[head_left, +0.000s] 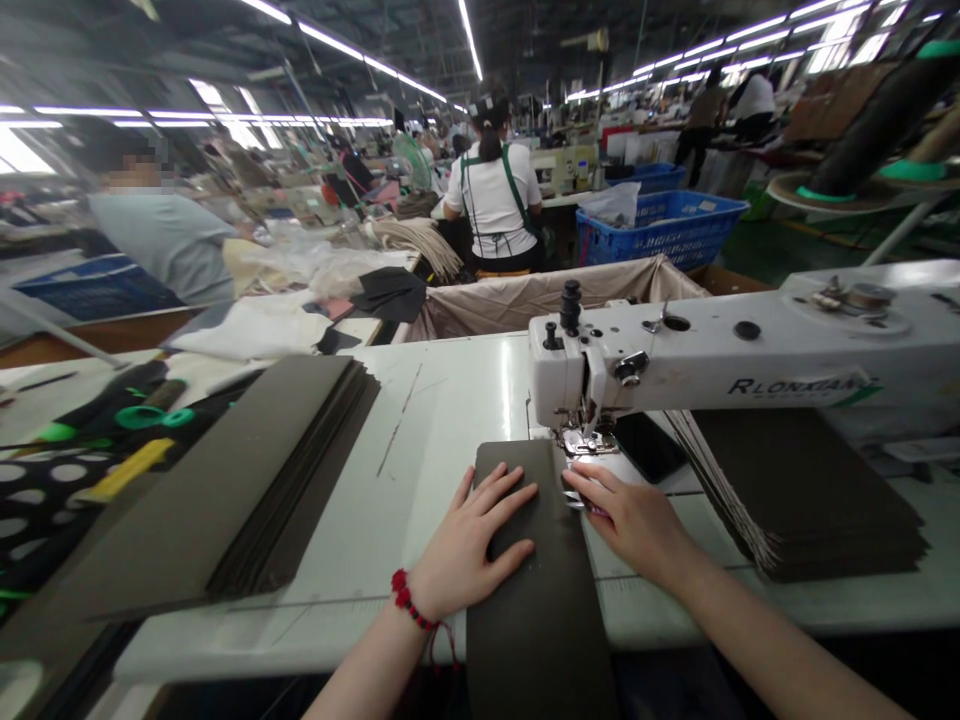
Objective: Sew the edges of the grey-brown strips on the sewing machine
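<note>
A long dark olive fabric panel lies under the sewing machine's front, its far end just left of the presser foot. My left hand rests flat on the panel with its fingers spread. At the panel's right edge is my right hand, index finger stretched toward the foot. Its other fingers curl around small thread snips, whose metal tips poke out to the left; most of their body is hidden. The white sewing machine reaches in from the right.
Stacked olive panels lie left; another stack sits right under the machine arm. A dark phone lies behind my right hand. Beyond the table are a cloth-lined bin, a blue basket and co-workers.
</note>
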Available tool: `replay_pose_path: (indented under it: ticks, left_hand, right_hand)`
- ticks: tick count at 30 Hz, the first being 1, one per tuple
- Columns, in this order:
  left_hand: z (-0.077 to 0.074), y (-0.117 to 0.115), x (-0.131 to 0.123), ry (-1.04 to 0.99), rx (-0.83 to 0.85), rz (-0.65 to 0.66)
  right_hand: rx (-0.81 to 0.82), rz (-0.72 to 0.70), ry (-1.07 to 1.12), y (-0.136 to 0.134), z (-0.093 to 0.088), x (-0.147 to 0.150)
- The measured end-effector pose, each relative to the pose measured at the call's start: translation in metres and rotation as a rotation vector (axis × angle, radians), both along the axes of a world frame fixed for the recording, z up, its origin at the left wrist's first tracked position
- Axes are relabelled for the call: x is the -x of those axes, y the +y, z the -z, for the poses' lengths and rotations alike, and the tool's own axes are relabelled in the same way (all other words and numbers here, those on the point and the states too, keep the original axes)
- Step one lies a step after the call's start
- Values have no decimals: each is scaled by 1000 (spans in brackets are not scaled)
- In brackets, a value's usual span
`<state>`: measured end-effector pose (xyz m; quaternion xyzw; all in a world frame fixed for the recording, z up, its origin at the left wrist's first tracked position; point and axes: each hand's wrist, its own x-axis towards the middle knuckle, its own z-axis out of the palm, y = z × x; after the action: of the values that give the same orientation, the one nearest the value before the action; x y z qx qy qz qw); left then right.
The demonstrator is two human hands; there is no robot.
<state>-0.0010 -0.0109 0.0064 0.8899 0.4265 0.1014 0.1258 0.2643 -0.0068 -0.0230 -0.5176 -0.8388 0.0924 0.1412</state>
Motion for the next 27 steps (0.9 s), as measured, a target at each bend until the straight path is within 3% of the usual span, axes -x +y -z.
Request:
replay_pose_path:
  ticks: [27]
  left_hand:
    - [-1,-1,0,-16,0,-9]
  right_hand:
    - [-11,-7,14,-1,1,0]
